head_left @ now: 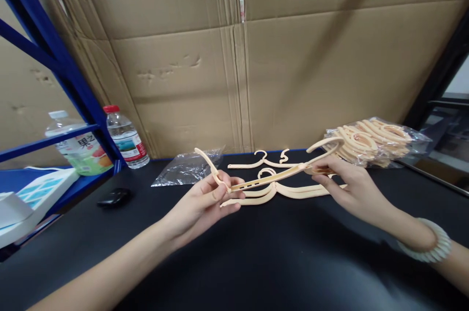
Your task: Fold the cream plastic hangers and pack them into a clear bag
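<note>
Between both hands, raised over the black table, is a beige plastic folding hanger (pixel 269 180) with a slotted bar. My left hand (pixel 210 196) pinches it at the left joint, where a short arm (pixel 207 159) sticks up. My right hand (pixel 340 179) grips the other end below the curved hook (pixel 326 144); its fingertips are partly hidden. Behind and below lie more beige hangers (pixel 304 192), spread open on the table. Farther back rests another hanger (pixel 264 162) with a loose-looking hook piece (pixel 284 156) beside it.
A clear bag of folded hangers (pixel 370 140) lies at the back right. An empty-looking plastic bag (pixel 186 166) is at the back left, near a black mouse (pixel 114 197). Two bottles, one red-capped (pixel 126 140), stand by the blue frame (pixel 62 66). Cardboard (pixel 176 71) walls the back.
</note>
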A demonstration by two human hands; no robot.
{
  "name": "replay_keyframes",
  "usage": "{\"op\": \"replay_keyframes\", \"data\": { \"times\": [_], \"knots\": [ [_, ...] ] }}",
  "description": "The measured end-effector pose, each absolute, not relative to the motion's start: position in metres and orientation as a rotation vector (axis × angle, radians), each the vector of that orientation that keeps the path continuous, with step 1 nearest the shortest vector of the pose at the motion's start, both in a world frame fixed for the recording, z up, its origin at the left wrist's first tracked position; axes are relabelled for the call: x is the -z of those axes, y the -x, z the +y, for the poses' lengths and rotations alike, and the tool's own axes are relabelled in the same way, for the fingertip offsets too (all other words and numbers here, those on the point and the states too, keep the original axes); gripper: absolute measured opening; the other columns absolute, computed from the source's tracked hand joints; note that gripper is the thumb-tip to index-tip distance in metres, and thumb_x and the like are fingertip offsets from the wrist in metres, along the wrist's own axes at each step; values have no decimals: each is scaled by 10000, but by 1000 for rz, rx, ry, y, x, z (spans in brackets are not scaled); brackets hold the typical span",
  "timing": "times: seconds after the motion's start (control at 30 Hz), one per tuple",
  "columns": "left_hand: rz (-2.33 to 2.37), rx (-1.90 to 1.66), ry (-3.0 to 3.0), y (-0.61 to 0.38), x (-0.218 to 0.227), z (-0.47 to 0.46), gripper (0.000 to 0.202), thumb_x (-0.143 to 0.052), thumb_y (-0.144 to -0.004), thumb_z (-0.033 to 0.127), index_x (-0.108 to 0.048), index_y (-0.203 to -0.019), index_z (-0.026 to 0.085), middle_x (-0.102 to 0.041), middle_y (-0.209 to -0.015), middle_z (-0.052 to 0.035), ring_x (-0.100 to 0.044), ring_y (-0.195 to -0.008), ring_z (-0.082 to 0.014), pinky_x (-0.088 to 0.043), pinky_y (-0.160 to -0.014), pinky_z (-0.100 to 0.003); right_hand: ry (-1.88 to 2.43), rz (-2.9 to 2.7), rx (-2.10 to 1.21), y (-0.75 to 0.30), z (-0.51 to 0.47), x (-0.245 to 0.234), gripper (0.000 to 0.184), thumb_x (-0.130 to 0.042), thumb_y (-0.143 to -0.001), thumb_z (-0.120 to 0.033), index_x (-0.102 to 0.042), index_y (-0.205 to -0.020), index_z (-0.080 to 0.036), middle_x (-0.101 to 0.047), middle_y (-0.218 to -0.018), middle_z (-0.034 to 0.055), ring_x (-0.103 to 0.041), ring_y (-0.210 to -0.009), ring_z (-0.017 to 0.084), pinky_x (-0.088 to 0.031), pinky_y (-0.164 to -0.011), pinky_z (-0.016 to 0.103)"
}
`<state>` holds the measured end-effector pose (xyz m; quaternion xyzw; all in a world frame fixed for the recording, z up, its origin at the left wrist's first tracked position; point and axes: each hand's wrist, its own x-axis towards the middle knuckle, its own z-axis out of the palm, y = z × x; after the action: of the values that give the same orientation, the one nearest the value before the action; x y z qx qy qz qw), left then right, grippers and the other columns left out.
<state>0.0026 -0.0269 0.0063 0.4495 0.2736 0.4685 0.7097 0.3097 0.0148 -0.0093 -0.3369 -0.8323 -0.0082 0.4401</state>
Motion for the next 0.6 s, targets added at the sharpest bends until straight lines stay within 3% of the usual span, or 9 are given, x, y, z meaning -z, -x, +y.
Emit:
{"op": "replay_keyframes", "data": {
  "times": [0.13,0.4,0.6],
  "knots": [
    [578,-994,-1016,-1,-6,-28,147,-753,-783,211,-624,-836,163,-601,-981,-50,-599,-790,-121,-500,-714,-211,831,-2060,40,-310,14,11,99,-496,-921,-198,-557,-995,-226,-651,-862,39,-635,-751,175,-508,-659,279],
    [606,-1006,-976,-7,-1,-28,167,-795,-723,196,-645,-734,123,-568,-750,-24,-546,-652,-97,-451,-611,-174,825,-2087,133,-306,8,15,108,-489,-917,-186,-563,-980,-233,-653,-836,35,-628,-722,179,-497,-637,293],
    [681,-1058,-914,-7,-4,-27,201,-840,-649,185,-661,-698,108,-626,-827,-62,-575,-701,-118,-488,-676,-193,849,-2061,168,-306,8,17,130,-505,-901,-162,-566,-988,-237,-657,-872,32,-630,-761,182,-492,-663,298]
  ]
}}
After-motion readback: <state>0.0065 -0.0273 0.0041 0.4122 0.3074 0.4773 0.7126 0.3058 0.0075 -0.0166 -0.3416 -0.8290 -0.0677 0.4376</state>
